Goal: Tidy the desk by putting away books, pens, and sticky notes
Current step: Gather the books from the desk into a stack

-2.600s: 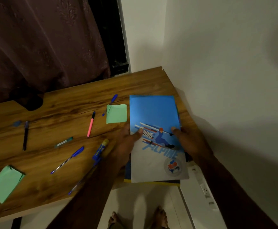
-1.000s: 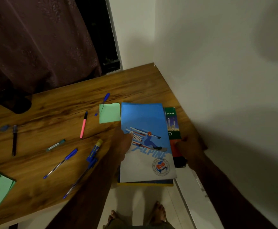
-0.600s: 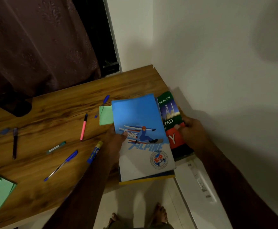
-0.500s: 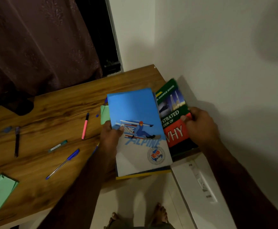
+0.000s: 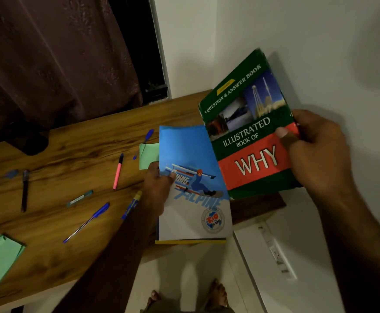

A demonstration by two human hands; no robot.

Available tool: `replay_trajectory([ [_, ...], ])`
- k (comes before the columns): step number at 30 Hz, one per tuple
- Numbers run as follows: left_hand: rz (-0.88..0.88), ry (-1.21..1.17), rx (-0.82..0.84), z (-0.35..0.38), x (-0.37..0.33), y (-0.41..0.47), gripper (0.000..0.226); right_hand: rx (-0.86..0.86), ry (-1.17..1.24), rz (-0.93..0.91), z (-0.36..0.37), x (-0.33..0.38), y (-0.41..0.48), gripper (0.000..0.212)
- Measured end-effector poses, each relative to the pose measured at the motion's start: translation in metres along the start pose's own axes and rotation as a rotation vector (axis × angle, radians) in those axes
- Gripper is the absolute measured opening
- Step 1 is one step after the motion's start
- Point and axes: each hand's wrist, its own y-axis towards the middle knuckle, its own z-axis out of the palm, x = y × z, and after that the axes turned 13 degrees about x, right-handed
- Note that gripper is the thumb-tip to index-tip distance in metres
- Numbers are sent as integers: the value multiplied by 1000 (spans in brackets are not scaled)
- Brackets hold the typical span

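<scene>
My right hand (image 5: 313, 152) grips a green and red hardback, the "Illustrated Book of Why" (image 5: 247, 132), lifted off the wooden desk (image 5: 71, 141) and tilted toward me near the wall. My left hand (image 5: 157, 184) holds the left edge of a blue and white "Alpine" notebook (image 5: 193, 195), which lies on top of a yellow-edged book (image 5: 189, 241) at the desk's right front corner. Scattered to the left are a pink pen (image 5: 118, 171), blue pens (image 5: 87, 222), a glue stick (image 5: 131, 205), a black pen (image 5: 24, 190) and green sticky notes (image 5: 0, 259).
A second green sticky pad (image 5: 147, 155) with a blue pen (image 5: 145, 141) lies behind the notebook. A small green-capped item (image 5: 79, 198) sits mid-desk. A white wall is close on the right, a dark curtain (image 5: 55, 55) behind, a white power strip (image 5: 274, 249) below.
My right hand has pulled the green book out from under the Alpine notebook and raised it up toward the wall. My left hand stayed on the notebook's edge.
</scene>
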Motion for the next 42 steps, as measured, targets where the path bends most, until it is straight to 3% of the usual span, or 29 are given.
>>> replay_trajectory([
  [3, -8, 47, 22, 4, 8, 2, 23, 20, 45, -36, -6, 5, -1, 38],
  [5, -17, 20, 41, 6, 13, 0, 26, 51, 181, -15, -7, 4, 4, 25],
  [8, -18, 16, 78, 12, 15, 2, 37, 127, 381, 110, 8, -8, 9, 17],
  [10, -107, -35, 106, 16, 10, 8, 44, 192, 470, 205, 29, -25, 12, 18],
  [13, -204, -296, 141, 23, -4, 5, 25, 252, 526, 324, 64, -58, 17, 18],
  [16, -331, -771, 316, 31, -6, -10, 50, 314, 525, 356, 95, -85, 15, 16],
  [18, -398, -826, 384, 34, 0, -12, 52, 344, 483, 395, 109, -97, 12, 19],
  [20, -398, -680, 363, 35, 10, -5, 39, 354, 417, 437, 121, -108, 9, 25],
  [24, -245, -255, 230, 39, 15, 5, 32, 315, -155, 287, 137, -153, 18, 46],
  [28, -106, 329, 251, 29, 42, 34, 65, 360, -153, 190, 129, -137, 18, 34],
  [30, -117, 568, 287, 27, 27, 26, 63, 378, -161, 183, 129, -136, 16, 35],
  [38, -37, 411, 356, 19, 32, 20, 62, 370, -129, 145, 132, -153, 14, 46],
  [42, 0, 162, 343, 14, 32, -7, 45, 311, 32, 130, 131, -155, 9, 24],
])
